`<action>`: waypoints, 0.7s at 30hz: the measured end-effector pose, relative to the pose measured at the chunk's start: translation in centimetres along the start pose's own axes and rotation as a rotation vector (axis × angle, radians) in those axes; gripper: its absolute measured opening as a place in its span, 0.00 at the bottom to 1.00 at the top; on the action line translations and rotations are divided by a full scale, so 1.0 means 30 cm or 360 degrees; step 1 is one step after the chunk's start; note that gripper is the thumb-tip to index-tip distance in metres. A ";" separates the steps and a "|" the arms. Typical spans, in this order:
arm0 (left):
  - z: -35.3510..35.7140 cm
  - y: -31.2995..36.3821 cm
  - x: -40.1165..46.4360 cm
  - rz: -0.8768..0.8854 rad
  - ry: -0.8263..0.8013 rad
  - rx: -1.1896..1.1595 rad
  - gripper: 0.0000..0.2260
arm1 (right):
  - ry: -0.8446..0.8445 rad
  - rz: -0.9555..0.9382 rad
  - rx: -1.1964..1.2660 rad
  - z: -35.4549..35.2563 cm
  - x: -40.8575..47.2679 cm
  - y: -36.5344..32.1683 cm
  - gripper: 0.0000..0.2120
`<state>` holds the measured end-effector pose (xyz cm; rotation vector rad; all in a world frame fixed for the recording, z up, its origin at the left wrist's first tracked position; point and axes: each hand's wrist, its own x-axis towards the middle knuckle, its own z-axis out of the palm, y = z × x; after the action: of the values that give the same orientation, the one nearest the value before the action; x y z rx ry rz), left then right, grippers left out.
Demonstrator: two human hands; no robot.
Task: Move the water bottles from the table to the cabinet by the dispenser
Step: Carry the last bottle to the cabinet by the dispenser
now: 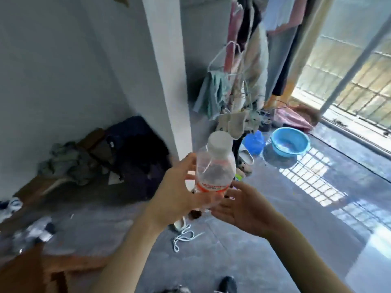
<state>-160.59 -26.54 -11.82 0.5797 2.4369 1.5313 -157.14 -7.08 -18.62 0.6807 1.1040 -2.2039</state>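
Water bottle (213,166), clear with a white cap and a red label band, is held in mid-air at the centre of the frame, above the grey floor (264,240). It is gripped around its lower body by the left hand (179,197), whose fingers are curled round the label. The bottle stands nearly upright, its long axis running bottom to top of the frame, cap uppermost and leaning slightly toward the upper right. The right hand (243,208) is spread wide, palm turned toward the bottle, just right of and below its base; whether it touches cannot be told. No bench, cabinet or dispenser is seen clearly, so a carry is judged to be under way.
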 end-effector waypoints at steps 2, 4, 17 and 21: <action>0.132 0.064 0.060 0.0055 -0.0141 -0.0023 0.29 | 0.0093 -0.0110 0.0133 -0.125 -0.109 -0.018 0.20; 0.257 0.132 0.113 0.0127 -0.0310 -0.0015 0.27 | 0.0211 -0.0214 0.0303 -0.243 -0.211 -0.016 0.24; 0.958 0.494 0.160 0.0913 -0.1588 -0.0015 0.31 | 0.1069 -0.1035 0.1228 -0.541 -0.778 0.294 0.26; 1.089 0.570 0.055 0.1145 -0.1961 -0.0077 0.26 | 0.1315 -0.1285 0.1484 -0.478 -0.891 0.436 0.20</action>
<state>-146.17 7.42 -10.81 1.8195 1.2519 0.8525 -126.72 5.44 -15.60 1.9382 0.6469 -3.2830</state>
